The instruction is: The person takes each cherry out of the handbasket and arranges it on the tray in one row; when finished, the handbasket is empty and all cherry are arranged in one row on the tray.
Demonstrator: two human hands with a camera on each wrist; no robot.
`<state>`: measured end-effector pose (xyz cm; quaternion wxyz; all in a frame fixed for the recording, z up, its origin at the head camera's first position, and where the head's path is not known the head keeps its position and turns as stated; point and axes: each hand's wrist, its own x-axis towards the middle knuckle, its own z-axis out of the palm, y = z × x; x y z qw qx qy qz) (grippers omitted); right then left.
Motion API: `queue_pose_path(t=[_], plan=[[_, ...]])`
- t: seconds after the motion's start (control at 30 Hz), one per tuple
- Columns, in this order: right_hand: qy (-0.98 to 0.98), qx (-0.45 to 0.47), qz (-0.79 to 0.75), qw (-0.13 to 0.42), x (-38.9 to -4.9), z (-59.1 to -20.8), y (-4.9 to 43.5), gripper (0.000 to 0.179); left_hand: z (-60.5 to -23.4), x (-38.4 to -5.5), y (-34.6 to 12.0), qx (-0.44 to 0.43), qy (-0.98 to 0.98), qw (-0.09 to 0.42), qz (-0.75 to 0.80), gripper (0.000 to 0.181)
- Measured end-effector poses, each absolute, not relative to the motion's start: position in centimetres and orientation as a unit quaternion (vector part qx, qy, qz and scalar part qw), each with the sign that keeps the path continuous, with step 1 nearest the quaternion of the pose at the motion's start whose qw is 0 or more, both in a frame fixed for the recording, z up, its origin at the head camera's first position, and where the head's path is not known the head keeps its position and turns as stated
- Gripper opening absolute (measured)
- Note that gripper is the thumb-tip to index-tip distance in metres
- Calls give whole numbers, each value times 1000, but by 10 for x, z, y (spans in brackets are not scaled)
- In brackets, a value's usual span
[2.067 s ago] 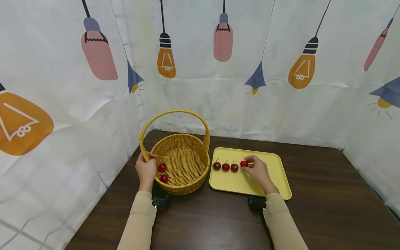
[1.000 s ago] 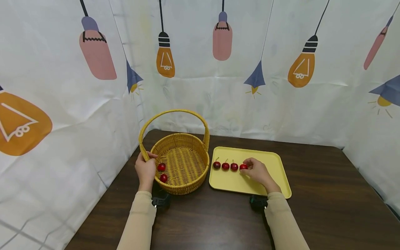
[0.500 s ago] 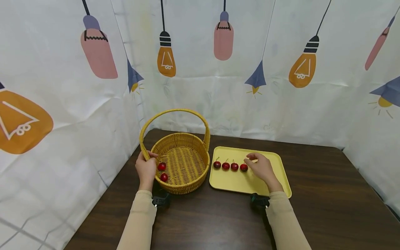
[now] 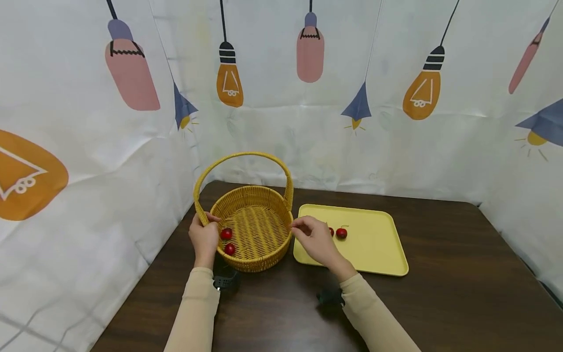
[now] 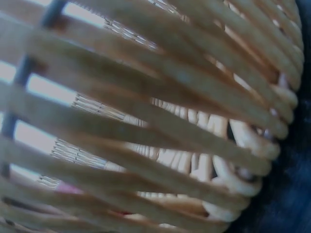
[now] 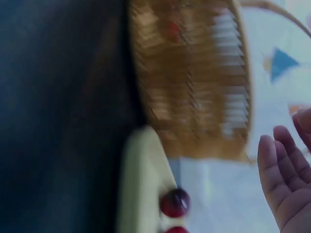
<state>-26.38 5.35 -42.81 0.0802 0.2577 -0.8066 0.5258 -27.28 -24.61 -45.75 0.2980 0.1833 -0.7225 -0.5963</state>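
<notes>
My left hand grips the yellow wicker basket at its left rim, by the foot of the arched handle. Two red cherries lie inside, against the left wall. My right hand hovers over the left end of the yellow tray, fingertips close to the basket's right rim. No cherry shows in its loosely bent fingers in the right wrist view. One cherry sits on the tray, another peeks out beside the hand. The right wrist view shows a dark cherry at the tray's end.
Basket and tray stand side by side on a dark brown wooden table. A white curtain printed with lamps hangs behind and at the sides. Woven strands of the basket fill the left wrist view.
My right hand let go of the fourth cherry at the right end of the row, then moved left to the basket's edge. My left hand has kept its grip on the basket.
</notes>
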Motion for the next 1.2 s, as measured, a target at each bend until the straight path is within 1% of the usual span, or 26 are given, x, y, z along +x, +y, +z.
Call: queue_pose_path(t=[0.1, 0.27, 0.33, 0.4, 0.47, 0.57, 0.73, 0.93, 1.03, 1.2], plan=[[-816, 283, 493, 102, -260, -432, 36, 11, -457, -272, -248, 188, -722, 300, -594, 17], [-851, 304, 392, 171, -254, -435, 10, 12, -459, -271, -247, 186, -726, 293, -594, 17], [-851, 326, 375, 171, -251, -435, -2, 13, -460, -271, -246, 186, -726, 291, -594, 17], [-857, 338, 357, 157, -248, -434, -15, 13, -461, -270, -245, 185, -727, 287, -595, 17], [-870, 339, 335, 128, -248, -434, -26, 16, -462, -270, -244, 187, -729, 282, -595, 17], [-897, 324, 295, 68, -251, -429, -44, 18, -462, -270, -244, 186, -727, 281, -598, 18], [-910, 324, 259, -32, -266, -420, -77, 24, -456, -274, -243, 183, -722, 295, -599, 17], [-899, 365, 225, -90, -279, -417, -98, 33, -450, -277, -243, 176, -715, 300, -607, 16], [-886, 388, 228, -111, -281, -419, -100, 31, -450, -277, -244, 181, -712, 303, -606, 15], [-875, 412, 225, -117, -283, -426, -100, 25, -453, -274, -244, 181, -720, 296, -601, 17]])
